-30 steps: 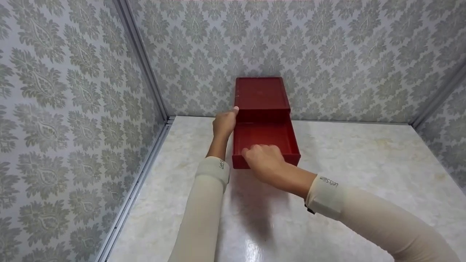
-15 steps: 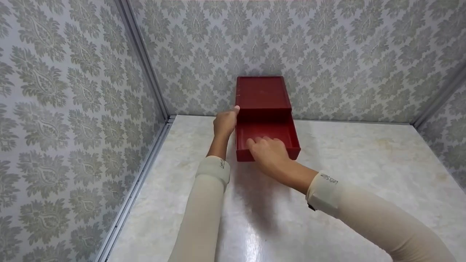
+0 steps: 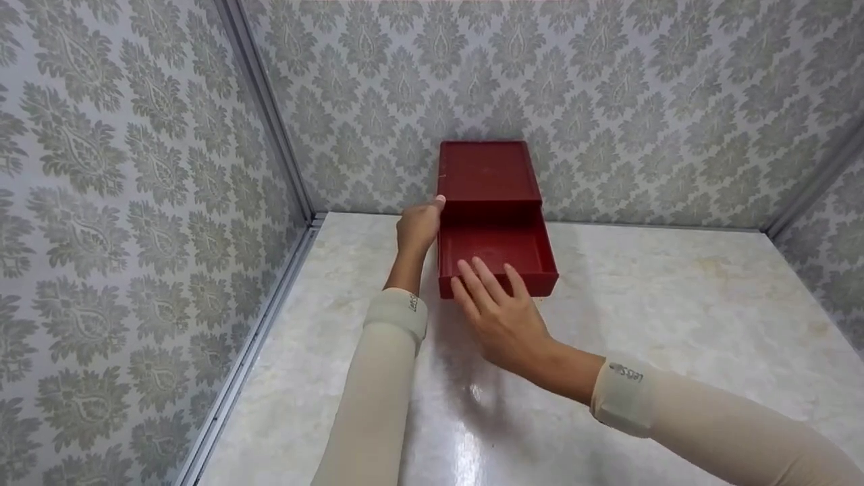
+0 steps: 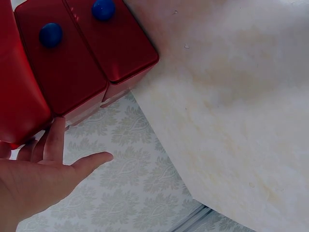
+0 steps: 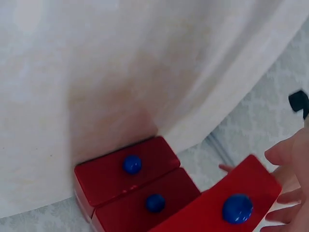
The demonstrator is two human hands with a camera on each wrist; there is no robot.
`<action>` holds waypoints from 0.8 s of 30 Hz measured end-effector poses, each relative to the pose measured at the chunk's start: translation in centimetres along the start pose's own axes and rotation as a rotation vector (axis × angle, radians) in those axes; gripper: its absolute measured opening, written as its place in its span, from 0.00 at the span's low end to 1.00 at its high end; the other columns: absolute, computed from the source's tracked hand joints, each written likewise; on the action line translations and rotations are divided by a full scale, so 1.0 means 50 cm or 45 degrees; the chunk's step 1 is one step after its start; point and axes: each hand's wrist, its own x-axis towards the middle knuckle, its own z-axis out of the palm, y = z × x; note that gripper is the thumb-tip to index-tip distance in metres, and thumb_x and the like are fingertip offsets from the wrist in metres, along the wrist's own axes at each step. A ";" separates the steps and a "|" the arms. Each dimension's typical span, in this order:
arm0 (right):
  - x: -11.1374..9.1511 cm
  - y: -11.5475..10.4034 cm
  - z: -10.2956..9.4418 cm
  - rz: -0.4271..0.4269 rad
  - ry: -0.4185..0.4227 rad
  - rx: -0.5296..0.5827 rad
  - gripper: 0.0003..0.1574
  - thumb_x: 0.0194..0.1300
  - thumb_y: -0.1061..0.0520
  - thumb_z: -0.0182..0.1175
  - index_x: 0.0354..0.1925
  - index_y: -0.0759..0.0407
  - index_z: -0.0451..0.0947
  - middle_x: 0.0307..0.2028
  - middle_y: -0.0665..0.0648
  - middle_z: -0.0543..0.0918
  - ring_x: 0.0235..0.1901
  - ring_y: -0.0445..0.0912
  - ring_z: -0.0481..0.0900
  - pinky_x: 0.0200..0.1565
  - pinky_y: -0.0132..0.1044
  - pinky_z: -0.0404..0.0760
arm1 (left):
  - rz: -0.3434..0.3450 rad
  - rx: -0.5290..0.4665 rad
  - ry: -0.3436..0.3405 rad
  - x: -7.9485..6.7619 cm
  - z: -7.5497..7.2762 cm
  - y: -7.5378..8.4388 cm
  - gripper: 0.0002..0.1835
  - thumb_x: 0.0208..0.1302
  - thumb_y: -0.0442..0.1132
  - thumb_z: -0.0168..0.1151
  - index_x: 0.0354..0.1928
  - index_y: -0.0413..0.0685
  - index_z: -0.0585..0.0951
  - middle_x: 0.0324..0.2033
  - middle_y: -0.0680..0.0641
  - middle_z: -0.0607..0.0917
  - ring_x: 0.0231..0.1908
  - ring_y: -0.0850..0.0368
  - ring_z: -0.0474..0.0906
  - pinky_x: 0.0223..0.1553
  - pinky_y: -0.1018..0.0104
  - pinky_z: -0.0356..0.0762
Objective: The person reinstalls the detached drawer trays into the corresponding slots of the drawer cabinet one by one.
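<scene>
A small red drawer cabinet [image 3: 487, 172] stands against the back wall, its top drawer [image 3: 496, 246] pulled out and bare inside. My left hand [image 3: 416, 229] rests on the cabinet's left side, thumb tip at the upper edge. In the left wrist view its fingers [image 4: 54, 140] lie fairly straight against that side. My right hand [image 3: 509, 324] is spread in front of the drawer, fingertips overlapping its front edge in the head view. Seen from the right wrist, the extended drawer front [image 5: 251, 179] has a blue knob [image 5: 237, 209], beside the open right fingers.
Two lower drawers [image 5: 106, 181] with blue knobs are closed. The pale marbled tabletop [image 3: 675, 324] spreads in front and to the right. Patterned walls [image 3: 607, 101] enclose the back and sides, and a metal rail [image 3: 250, 358] runs along the left edge.
The drawer slid slightly back into the cabinet, mostly early on. My right hand uncurled from the drawer front, spread its fingers and drew back toward me. The left hand stayed in place.
</scene>
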 end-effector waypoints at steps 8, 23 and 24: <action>-0.071 -0.052 0.000 -0.049 -0.091 -0.069 0.44 0.67 0.46 0.58 0.75 0.64 0.64 0.74 0.65 0.68 0.74 0.58 0.66 0.71 0.61 0.66 | -0.011 0.041 0.011 0.002 0.001 0.004 0.30 0.71 0.63 0.53 0.55 0.47 0.87 0.62 0.43 0.83 0.64 0.43 0.76 0.64 0.49 0.73; -0.074 -0.052 0.020 -0.023 -0.214 -0.088 0.45 0.69 0.43 0.58 0.76 0.64 0.62 0.75 0.65 0.65 0.76 0.58 0.64 0.72 0.59 0.65 | -0.030 0.064 -0.013 0.004 0.001 0.002 0.32 0.72 0.64 0.51 0.58 0.46 0.86 0.63 0.44 0.82 0.65 0.45 0.76 0.65 0.51 0.73; -0.073 -0.051 0.022 -0.019 -0.211 -0.087 0.45 0.69 0.44 0.58 0.76 0.64 0.62 0.75 0.65 0.65 0.76 0.57 0.64 0.72 0.59 0.65 | -0.029 0.066 -0.012 0.005 0.001 0.002 0.32 0.71 0.64 0.51 0.58 0.46 0.86 0.63 0.44 0.82 0.65 0.45 0.76 0.65 0.51 0.73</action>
